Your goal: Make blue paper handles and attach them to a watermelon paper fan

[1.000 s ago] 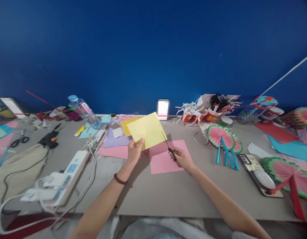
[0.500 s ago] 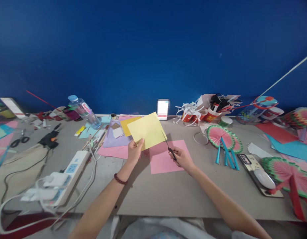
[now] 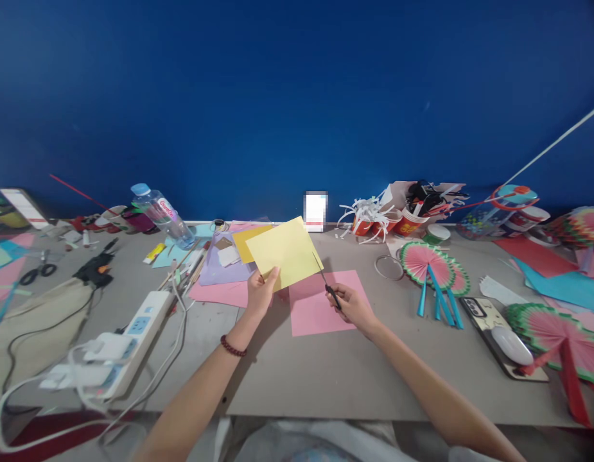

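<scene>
A pale yellow sheet of paper [image 3: 284, 252] is held up above the table, tilted, with my left hand [image 3: 261, 293] pinching its lower left corner. My right hand [image 3: 352, 304] grips black-handled scissors [image 3: 331, 294] whose blades reach the right edge of that sheet. Whether the blades are closed on the paper I cannot tell for certain. Below lies a pink sheet of paper [image 3: 320, 314], partly covered by the yellow one and by my right hand. Behind the yellow sheet, a darker yellow sheet [image 3: 243, 242] shows on the left.
Left of my arms stand a white power strip [image 3: 145, 327] with cables and a plastic bottle [image 3: 166, 215]. Paper fans [image 3: 424, 264], a phone [image 3: 474, 321] with a mouse [image 3: 511, 345] on it, and cups of paper strips [image 3: 368, 221] lie to the right. A blue wall [image 3: 297, 102] closes off the back.
Almost nothing differs. Both hands, the yellow sheet and the scissors keep the same place.
</scene>
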`<state>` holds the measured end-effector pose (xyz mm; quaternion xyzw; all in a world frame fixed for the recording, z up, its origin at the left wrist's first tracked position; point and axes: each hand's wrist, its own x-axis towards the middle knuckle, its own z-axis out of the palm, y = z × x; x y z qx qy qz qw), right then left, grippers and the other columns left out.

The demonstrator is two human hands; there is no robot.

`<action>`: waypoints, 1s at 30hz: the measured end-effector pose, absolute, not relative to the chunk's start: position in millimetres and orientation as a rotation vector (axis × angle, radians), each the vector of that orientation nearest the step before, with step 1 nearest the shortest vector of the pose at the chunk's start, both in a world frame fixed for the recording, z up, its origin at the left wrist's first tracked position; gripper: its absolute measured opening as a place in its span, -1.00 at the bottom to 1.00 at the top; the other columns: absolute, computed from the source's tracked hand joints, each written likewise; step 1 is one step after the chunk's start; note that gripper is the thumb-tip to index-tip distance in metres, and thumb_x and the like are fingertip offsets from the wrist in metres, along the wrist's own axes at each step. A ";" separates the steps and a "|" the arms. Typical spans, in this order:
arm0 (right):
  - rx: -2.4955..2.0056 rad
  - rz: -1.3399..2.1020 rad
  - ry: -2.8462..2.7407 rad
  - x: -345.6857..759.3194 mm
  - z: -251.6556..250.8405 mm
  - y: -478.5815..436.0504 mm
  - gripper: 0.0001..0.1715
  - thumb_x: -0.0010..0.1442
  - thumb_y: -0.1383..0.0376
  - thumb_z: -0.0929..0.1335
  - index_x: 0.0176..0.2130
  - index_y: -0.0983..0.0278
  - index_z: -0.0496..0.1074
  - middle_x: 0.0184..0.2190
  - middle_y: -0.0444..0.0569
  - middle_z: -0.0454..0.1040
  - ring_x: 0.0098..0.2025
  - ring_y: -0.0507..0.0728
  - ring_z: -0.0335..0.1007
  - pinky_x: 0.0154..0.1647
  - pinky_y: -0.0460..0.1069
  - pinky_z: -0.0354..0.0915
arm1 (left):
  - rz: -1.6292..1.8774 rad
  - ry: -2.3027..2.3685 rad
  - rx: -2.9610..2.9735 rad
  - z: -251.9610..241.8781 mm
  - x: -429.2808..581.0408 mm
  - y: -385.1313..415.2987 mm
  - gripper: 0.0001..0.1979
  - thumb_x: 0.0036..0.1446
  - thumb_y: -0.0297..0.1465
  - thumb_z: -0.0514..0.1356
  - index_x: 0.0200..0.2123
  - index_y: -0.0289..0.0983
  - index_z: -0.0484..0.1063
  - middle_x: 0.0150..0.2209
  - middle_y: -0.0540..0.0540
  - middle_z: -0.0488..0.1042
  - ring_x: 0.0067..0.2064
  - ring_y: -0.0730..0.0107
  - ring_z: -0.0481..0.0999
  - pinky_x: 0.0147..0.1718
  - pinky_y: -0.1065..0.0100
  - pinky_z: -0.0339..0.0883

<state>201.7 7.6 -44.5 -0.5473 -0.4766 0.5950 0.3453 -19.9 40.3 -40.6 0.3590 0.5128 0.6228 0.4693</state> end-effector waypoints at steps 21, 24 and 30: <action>-1.421 1.527 -1.258 201.4 -43.9 6.7 -0.65 -0.02 0.05 0.37 -0.36 0.26 0.30 -0.61 -0.27 0.23 -0.74 -0.15 -0.10 -0.81 -0.20 -0.17 | 1.518 1.269 0.901 -41.3 -19.6 40.6 -0.54 -0.18 -0.18 0.37 -0.23 -0.35 0.51 -0.42 -0.14 0.58 -0.33 0.21 0.57 -0.46 0.35 0.44; -1.426 1.525 -1.260 201.7 -45.4 6.8 -0.66 -0.01 0.06 0.37 -0.36 0.26 0.30 -0.61 -0.27 0.23 -0.73 -0.15 -0.10 -0.81 -0.20 -0.18 | 1.511 1.281 0.902 -41.2 -19.4 40.1 -0.53 -0.19 -0.17 0.37 -0.23 -0.35 0.51 -0.42 -0.14 0.58 -0.33 0.20 0.57 -0.45 0.34 0.44; -1.431 1.512 -1.254 201.3 -46.7 6.9 -0.66 -0.01 0.05 0.36 -0.38 0.25 0.30 -0.62 -0.26 0.23 -0.73 -0.14 -0.10 -0.80 -0.20 -0.18 | 1.516 1.256 0.889 -40.2 -18.6 39.8 -0.51 -0.21 -0.17 0.38 -0.22 -0.37 0.51 -0.38 -0.18 0.59 -0.31 0.18 0.57 -0.41 0.32 0.45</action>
